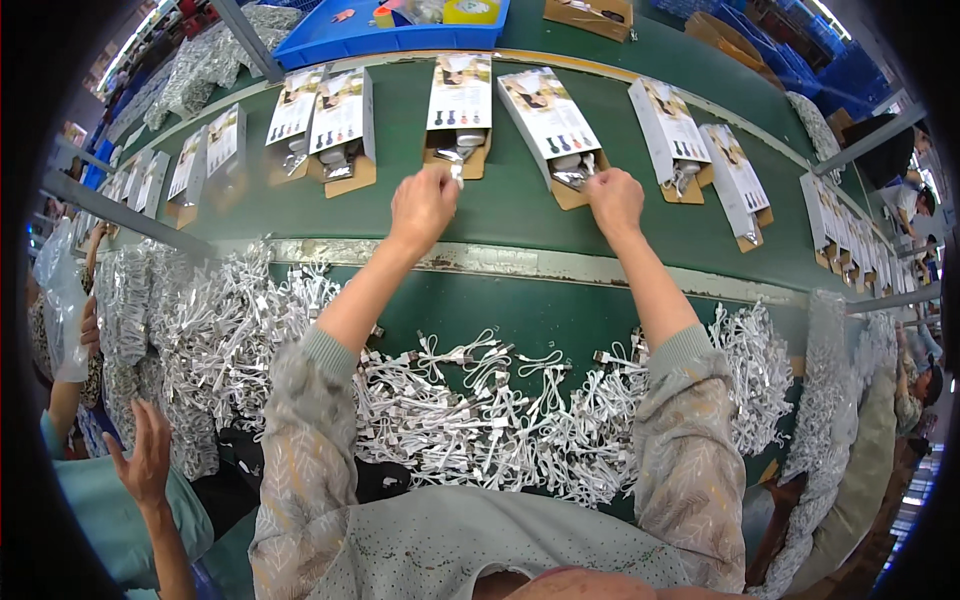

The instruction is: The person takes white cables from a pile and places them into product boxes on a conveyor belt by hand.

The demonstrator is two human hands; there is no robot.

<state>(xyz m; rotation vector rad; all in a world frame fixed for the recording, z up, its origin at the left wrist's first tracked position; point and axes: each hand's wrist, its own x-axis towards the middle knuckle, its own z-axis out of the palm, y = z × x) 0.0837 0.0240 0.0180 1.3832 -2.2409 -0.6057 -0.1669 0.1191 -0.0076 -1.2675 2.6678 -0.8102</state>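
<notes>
Both arms reach forward over the green belt. My left hand is closed in a pinch on a short white USB cable, at the open near end of a white printed box. My right hand is closed at the open end of a second, tilted printed box; a bit of white cable shows by its fingertips. Brown cardboard flaps fold out from both boxes, and silvery wrapping with a white item shows inside each. Below my arms a heap of white USB cables covers the green bench.
More open boxes stand along the belt on both sides. A metal rail separates belt and bench. Beyond the belt sits a blue tray. Another person's hand is raised at the left; bagged cables hang at the right.
</notes>
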